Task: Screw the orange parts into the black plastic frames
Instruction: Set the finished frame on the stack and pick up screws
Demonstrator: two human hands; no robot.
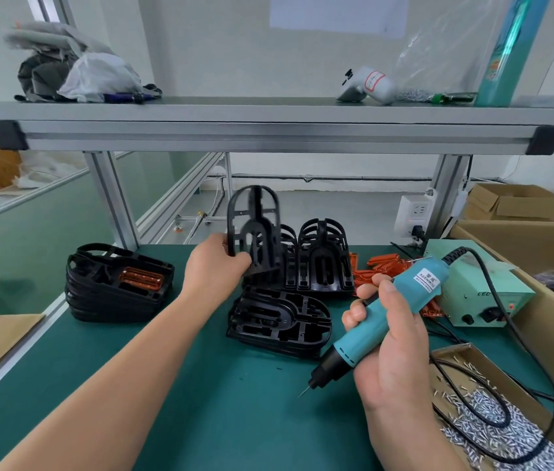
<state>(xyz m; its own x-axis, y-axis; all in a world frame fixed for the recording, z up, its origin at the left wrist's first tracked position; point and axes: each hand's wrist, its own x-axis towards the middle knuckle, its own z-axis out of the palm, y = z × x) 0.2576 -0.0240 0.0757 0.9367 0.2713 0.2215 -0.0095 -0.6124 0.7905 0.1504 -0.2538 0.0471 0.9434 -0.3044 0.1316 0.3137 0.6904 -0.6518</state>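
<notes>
A stack of frames (112,300) is being kept on the table (201,402) at the left. One frame (255,212) is being held upright by the left hand (214,266) before the standing frames (323,263); loose parts (381,263) are being kept right of those.

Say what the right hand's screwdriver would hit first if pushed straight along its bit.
Likely the bare green mat: the right hand aims the screwdriver down and left, and nothing shows ahead of its bit, though its height is unclear.

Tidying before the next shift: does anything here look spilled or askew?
Small silver screws lie scattered across the shallow cardboard tray, and the translucent orange parts sit in a jumbled heap on the green mat. Nothing looks damaged.
</notes>
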